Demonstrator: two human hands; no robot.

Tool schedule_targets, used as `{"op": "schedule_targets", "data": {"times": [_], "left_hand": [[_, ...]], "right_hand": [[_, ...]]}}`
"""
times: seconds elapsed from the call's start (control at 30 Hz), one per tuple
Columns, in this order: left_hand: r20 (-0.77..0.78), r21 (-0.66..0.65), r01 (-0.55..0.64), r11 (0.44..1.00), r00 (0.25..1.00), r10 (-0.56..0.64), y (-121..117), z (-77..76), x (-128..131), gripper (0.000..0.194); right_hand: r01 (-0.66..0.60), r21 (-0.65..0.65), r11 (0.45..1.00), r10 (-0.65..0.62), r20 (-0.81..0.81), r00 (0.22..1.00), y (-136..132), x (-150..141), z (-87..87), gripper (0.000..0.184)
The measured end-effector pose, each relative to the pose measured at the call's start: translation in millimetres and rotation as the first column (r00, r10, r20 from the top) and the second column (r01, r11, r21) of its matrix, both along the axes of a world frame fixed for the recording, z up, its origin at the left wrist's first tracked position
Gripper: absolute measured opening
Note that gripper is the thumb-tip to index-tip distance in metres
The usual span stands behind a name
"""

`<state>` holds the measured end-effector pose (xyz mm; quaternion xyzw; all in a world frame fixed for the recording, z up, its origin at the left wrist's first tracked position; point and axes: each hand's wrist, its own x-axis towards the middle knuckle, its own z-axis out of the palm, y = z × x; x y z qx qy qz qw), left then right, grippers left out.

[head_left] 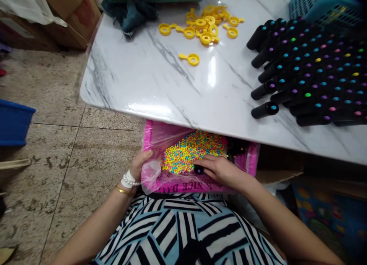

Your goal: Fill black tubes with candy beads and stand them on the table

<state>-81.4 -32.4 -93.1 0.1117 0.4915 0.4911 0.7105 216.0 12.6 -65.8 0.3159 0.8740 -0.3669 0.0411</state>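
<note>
On my lap, partly under the table edge, sits a pink plastic basket (147, 133) lined with clear plastic. Small yellow, blue, orange and pink beads (183, 152) are heaped in it. My left hand (140, 164) grips the basket's left rim, its thumb on top. Inside the basket, my right hand (219, 169) has its fingers over a black tube (198, 169) whose end shows a purple dot. The tube lies against the beads' near edge, its far part hidden. More black pieces (236, 146) show dimly at the basket's right side.
Many black tubes with coloured dots (309, 72) stand on the marbled table (137, 78) at right, before a teal basket (321, 7). Yellow ring-shaped pieces with handles (205, 24) and a dark cloth (130, 15) lie farther back. A blue crate (15, 123) is on the floor.
</note>
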Motion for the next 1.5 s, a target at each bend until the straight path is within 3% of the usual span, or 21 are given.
{"op": "schedule_targets", "data": {"times": [0.17, 0.27, 0.33, 0.4, 0.47, 0.53, 0.63, 0.7, 0.8, 0.87, 0.93, 1.03, 1.17, 1.3, 1.37, 1.43, 1.5], "left_hand": [[-0.028, 0.027, -0.029, 0.999, 0.999, 0.030, 2.8, 5.8, 3.1, 0.040], [-0.028, 0.015, -0.028, 0.999, 0.999, 0.028, 4.2, 6.6, 3.5, 0.040], [-0.030, -0.010, -0.029, 1.000, 0.999, 0.029, 3.9, 6.0, 3.0, 0.041], [-0.042, -0.022, -0.039, 0.999, 0.998, 0.038, 2.8, 5.3, 2.4, 0.043], [-0.045, -0.020, -0.056, 0.998, 0.997, 0.055, 1.5, 5.0, 2.0, 0.043], [-0.034, -0.018, -0.064, 0.998, 0.997, 0.063, 0.6, 5.2, 2.1, 0.042], [-0.017, -0.024, -0.064, 0.998, 0.998, 0.063, 1.4, 6.0, 3.0, 0.040], [-0.013, -0.021, -0.064, 0.998, 0.998, 0.064, 3.5, 6.7, 4.0, 0.036], [-0.014, 0.000, -0.067, 0.998, 0.998, 0.067, 6.6, 7.5, 5.1, 0.034], [-0.024, 0.001, -0.056, 0.998, 0.998, 0.056, 6.7, 7.8, 5.1, 0.036], [-0.037, -0.006, -0.043, 0.999, 0.998, 0.043, 4.8, 7.8, 4.5, 0.040], [-0.044, -0.003, -0.033, 0.999, 0.998, 0.033, 1.1, 6.6, 3.3, 0.043], [-0.040, -0.008, -0.032, 0.999, 0.999, 0.032, 0.7, 4.3, 2.1, 0.040], [-0.037, -0.044, -0.020, 0.999, 0.999, 0.019, 3.4, 2.2, -1.8, 0.042], [-0.036, -0.064, -0.003, 0.998, 0.999, 0.000, 2.9, 1.5, -5.6, 0.041], [-0.035, -0.093, 0.018, 0.996, 0.999, -0.022, 0.8, 0.9, -10.0, 0.035], [-0.029, -0.133, 0.051, 0.990, 0.998, -0.055, -1.7, 0.0, -14.0, 0.026]], "right_hand": [[-0.052, 0.339, 0.939, -0.021, 0.207, 0.978, 3.4, -6.4, 3.9, 0.029], [-0.189, 0.370, 0.910, 0.035, 0.387, 0.922, -0.2, -19.9, 10.8, 0.025], [-0.250, 0.343, 0.905, 0.089, 0.423, 0.902, -4.4, -30.5, 12.2, 0.025], [-0.240, 0.332, 0.912, 0.102, 0.383, 0.918, -8.4, -35.8, 11.2, 0.024], [-0.139, 0.321, 0.937, 0.047, 0.280, 0.959, -10.9, -31.8, 9.7, 0.024], [0.011, 0.272, 0.962, -0.032, 0.075, 0.997, -11.3, -20.0, 8.9, 0.026], [0.174, 0.203, 0.964, -0.130, -0.213, 0.968, -8.5, -1.8, 8.7, 0.031], [0.214, 0.281, 0.936, -0.167, -0.182, 0.969, -5.3, 1.0, 7.8, 0.031], [0.096, 0.430, 0.898, -0.153, 0.099, 0.983, -1.0, -11.9, 4.3, 0.028], [-0.028, 0.430, 0.903, -0.078, 0.226, 0.971, -0.6, -24.6, 1.7, 0.027], [-0.080, 0.383, 0.920, -0.005, 0.215, 0.977, -2.8, -32.8, 0.3, 0.025], [0.038, 0.266, 0.963, -0.025, -0.052, 0.998, -7.6, -29.5, 1.8, 0.027], [0.255, 0.087, 0.963, -0.206, -0.371, 0.905, -10.7, -10.0, 12.7, 0.030], [0.396, 0.133, 0.909, -0.297, -0.461, 0.836, -14.8, 4.4, 35.8, 0.032], [0.478, 0.195, 0.856, -0.342, -0.480, 0.808, -16.9, 11.5, 50.3, 0.034], [0.594, 0.291, 0.750, -0.416, -0.491, 0.765, -17.0, 20.9, 63.5, 0.035], [0.699, 0.383, 0.604, -0.496, -0.506, 0.706, -13.2, 32.7, 72.1, 0.032]]}}
